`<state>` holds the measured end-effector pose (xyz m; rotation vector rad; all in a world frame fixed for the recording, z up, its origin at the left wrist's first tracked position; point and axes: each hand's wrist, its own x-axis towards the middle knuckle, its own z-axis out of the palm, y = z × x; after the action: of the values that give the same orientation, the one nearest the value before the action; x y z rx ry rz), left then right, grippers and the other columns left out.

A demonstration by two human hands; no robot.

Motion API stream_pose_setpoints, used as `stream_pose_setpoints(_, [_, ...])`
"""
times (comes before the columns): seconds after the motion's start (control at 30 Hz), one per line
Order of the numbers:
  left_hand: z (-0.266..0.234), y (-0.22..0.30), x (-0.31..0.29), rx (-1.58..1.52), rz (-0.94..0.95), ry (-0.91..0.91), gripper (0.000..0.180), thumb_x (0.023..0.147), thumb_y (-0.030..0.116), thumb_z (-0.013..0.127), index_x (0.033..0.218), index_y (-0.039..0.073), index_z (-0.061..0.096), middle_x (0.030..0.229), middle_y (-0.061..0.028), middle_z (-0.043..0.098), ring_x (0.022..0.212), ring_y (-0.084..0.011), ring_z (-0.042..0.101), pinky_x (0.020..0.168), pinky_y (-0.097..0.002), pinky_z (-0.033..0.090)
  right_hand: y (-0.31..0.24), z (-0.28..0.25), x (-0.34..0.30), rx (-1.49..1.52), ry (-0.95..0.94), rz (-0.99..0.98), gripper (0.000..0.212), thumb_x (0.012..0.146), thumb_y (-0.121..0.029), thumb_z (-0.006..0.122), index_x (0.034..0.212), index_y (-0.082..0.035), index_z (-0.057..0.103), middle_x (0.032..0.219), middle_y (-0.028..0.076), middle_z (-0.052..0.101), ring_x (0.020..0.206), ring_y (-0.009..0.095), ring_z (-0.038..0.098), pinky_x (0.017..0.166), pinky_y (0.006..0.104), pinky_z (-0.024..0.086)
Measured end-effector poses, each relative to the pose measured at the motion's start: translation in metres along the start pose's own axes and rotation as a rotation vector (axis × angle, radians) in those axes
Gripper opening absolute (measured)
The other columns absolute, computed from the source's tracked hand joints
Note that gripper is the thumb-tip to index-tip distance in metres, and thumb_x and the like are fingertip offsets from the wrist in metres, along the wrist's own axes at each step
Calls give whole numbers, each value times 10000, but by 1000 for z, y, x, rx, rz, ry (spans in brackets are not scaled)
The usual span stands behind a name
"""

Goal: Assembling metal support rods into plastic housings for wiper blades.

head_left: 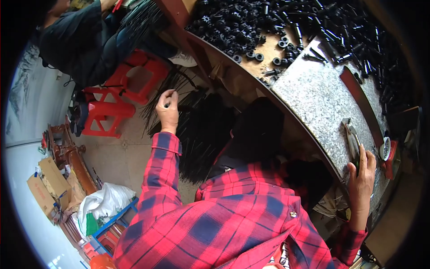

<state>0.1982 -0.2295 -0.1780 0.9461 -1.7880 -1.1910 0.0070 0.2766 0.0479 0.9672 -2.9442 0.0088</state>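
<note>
My left hand [168,111] is raised over the floor on the left, its fingers curled closed. A small dark round end shows inside the curl; what it belongs to is hidden. Behind that hand lie many thin black rods [190,130]. My right hand [363,179] is at the edge of the speckled grey tabletop [309,98]. Between its thumb and fingers is the near end of a long, narrow silver metal hand tool [353,136], which lies on the tabletop. The tool's exact kind cannot be made out.
Piles of small black fittings [233,27] and black bolt-like pieces [340,36] cover the far tabletop. A dark strip [363,105] and a small white round container [384,149] are at right. Red stools [107,114] and another person's dark sleeve [74,45] are at left.
</note>
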Motion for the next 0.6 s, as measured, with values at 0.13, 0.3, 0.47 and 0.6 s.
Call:
stream_pose_setpoints(0.13, [12,8,-35,-89,-121,-164,160,871,115,637,981,-1,635,636,58,524,550,-22,433,512,-182,334,-2,0,8,-5,-33,-5,570,858,-97,600,1389,-64,395,1258,203,472,1122,372,486,954,412,398])
stream_pose_setpoints(0.3, [1,35,-32,37,-18,-417,171,859,114,640,969,-16,645,677,38,582,611,-36,512,585,-191,411,-4,0,15,-5,-68,9,567,864,-89,589,1394,-70,388,1252,200,472,1129,374,486,955,414,398])
stream_pose_setpoints(0.47, [-19,59,10,25,-111,-317,168,878,137,652,945,-17,644,693,33,590,627,-14,491,586,-185,398,-9,-1,21,-6,-104,20,557,873,-85,577,1395,-73,386,1251,197,471,1140,373,483,958,411,396])
stream_pose_setpoints(0.6, [-10,48,41,180,-143,-484,269,886,233,636,997,-12,643,692,1,588,585,-49,496,544,-215,392,-11,0,25,-25,-93,18,563,859,-86,600,1382,-48,392,1249,207,467,1131,370,486,958,417,402])
